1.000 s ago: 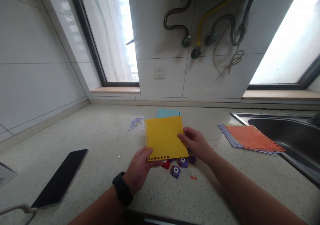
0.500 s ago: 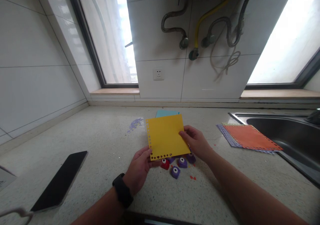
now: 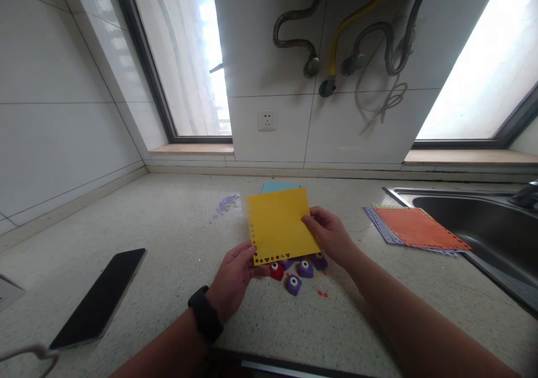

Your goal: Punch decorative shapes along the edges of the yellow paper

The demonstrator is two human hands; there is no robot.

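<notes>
Head view: pinching a yellow paper sheet [image 3: 278,224], punched with stars and hearts, between thumb and fingers of the left hand [image 3: 233,273] at its lower left corner and of the right hand [image 3: 332,233] at its right edge. Showing a red paper punch [image 3: 276,271] just right of the left fingertips, purple paper punches [image 3: 293,284] beyond it, and an orange sheet [image 3: 421,227] well right of the right fingers.

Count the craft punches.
5: red punch by the left hand; front purple punch; middle purple punch; rightmost purple punch; overlapped purple punch beside the red. The yellow sheet may hide more.
</notes>
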